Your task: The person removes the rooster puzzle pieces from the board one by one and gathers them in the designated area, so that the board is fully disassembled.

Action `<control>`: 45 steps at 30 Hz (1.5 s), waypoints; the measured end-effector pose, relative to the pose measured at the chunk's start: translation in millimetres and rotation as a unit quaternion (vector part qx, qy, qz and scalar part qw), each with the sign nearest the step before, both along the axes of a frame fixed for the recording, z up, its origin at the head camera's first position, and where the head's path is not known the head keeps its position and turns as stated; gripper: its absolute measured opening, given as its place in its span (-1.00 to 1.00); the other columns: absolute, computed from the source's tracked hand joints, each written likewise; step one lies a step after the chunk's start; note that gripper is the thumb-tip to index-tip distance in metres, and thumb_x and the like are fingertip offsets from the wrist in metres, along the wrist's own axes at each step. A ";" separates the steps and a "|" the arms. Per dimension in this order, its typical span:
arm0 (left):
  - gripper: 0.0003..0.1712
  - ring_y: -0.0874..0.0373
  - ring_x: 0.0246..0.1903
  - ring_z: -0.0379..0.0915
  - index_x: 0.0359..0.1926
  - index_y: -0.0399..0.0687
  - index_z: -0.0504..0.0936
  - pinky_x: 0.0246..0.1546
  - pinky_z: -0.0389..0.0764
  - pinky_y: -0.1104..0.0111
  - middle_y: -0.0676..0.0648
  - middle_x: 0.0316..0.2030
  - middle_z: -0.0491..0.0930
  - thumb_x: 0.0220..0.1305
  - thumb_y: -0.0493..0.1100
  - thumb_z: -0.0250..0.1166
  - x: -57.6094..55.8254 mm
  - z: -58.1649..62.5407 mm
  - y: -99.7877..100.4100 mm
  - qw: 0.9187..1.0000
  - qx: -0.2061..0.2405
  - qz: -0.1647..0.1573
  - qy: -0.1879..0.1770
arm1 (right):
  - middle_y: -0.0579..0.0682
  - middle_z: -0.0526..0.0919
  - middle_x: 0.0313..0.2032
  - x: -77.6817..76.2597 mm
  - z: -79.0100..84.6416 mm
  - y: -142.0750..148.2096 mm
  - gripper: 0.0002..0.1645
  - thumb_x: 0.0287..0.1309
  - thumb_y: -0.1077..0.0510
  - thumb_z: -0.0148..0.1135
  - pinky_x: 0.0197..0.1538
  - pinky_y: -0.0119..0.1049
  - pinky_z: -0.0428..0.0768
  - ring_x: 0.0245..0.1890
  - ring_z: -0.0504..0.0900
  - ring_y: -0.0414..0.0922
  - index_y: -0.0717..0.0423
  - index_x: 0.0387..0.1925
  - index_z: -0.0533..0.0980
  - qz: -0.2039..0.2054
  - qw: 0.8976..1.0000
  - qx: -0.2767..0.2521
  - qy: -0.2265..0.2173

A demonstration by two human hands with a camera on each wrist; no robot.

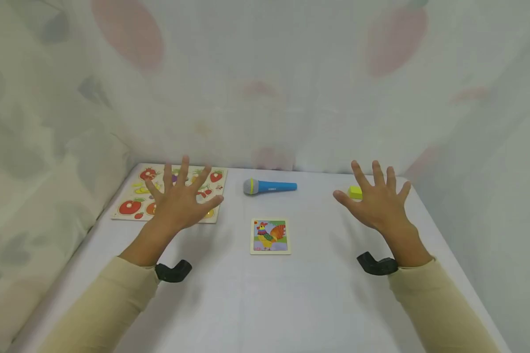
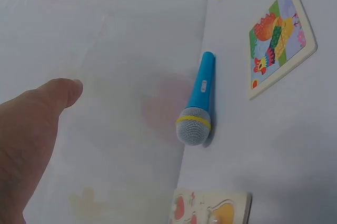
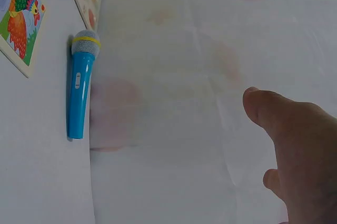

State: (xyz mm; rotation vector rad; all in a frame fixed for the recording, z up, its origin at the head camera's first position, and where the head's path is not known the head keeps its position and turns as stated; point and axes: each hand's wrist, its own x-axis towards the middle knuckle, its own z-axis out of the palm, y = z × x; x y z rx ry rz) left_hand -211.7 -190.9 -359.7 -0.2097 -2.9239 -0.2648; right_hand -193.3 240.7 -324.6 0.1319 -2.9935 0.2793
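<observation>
From the head view, the board lies at the far left of the table: a flat, pale slab with fruit pictures in red, yellow, orange and purple, partly hidden by the left hand. The block, small and bright yellow, sits at the far right, just beyond the thumb side of the right hand, which hides some of it. The 2 hands are raised above the table, all 5 fingers on each spread wide and straight, gripping nothing. Between them, on the far side, the mic lies with its grey head to the left and its blue handle to the right, a yellow ring round the head. Nearer, about midway between left and right, lies the tile, a square with a cream border and a colourful rooster. A black band shows at the left wrist.

From the left wrist view, the thumb sticks out straight, apart from every object; the other 4 fingers are out of sight. A corner of the board, the whole mic, the tile and the block show on the table.

From the right wrist view, the thumb is extended and touches no object, with part of 1 more finger below it. The mic shows whole, the tile and board only in part.
</observation>
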 end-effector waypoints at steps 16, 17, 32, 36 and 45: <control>0.03 -0.24 0.40 -0.70 0.51 0.40 -0.01 0.04 -0.69 -0.36 -0.10 0.51 -0.43 0.07 0.66 -0.16 0.7 -34.5 14.7 1.000 0.014 -0.020 0.002 | 0.32 -0.17 0.46 -3.1 -24.8 -10.8 0.12 0.08 -0.65 -0.24 0.12 0.52 -0.38 0.39 -0.29 0.40 -0.25 0.53 -0.17 0.013 1.000 -0.017 0.008; 0.03 -0.23 0.40 -0.71 0.51 0.41 -0.01 0.04 -0.68 -0.36 -0.08 0.51 -0.44 0.08 0.66 -0.16 1.1 -36.6 16.0 1.000 0.015 -0.021 0.002 | 0.32 -0.16 0.46 -3.6 -26.6 -11.8 0.12 0.07 -0.66 -0.23 0.12 0.52 -0.38 0.39 -0.28 0.40 -0.25 0.53 -0.16 0.014 1.000 -0.018 0.010; -0.02 -0.27 0.41 -0.57 0.49 0.42 0.07 0.08 -0.50 -0.43 -0.15 0.51 -0.31 0.10 0.63 -0.12 6.4 -69.8 36.4 0.999 0.016 -0.047 0.000 | 0.33 -0.08 0.44 -9.3 -52.9 -28.3 0.11 0.10 -0.61 -0.16 0.15 0.51 -0.29 0.38 -0.21 0.39 -0.16 0.53 -0.07 0.030 0.999 -0.030 0.028; -0.06 -0.25 0.41 -0.63 0.48 0.44 0.09 0.10 -0.52 -0.40 -0.17 0.50 -0.26 0.12 0.60 -0.08 7.0 -78.4 41.5 0.998 0.025 -0.055 -0.004 | 0.31 -0.10 0.45 -10.6 -59.7 -31.6 0.10 0.10 -0.61 -0.15 0.16 0.50 -0.33 0.39 -0.23 0.39 -0.17 0.52 -0.04 0.033 0.998 -0.034 0.034; -0.17 -0.30 0.41 -0.57 0.44 0.48 0.20 0.09 -0.39 -0.44 -0.03 0.51 -0.21 0.17 0.54 -0.02 10.1 -93.8 51.4 0.997 0.027 -0.072 0.000 | 0.27 -0.12 0.46 -15.3 -78.8 -43.0 0.10 0.07 -0.64 -0.20 0.17 0.48 -0.38 0.40 -0.27 0.37 -0.22 0.52 -0.04 0.037 0.999 -0.021 0.033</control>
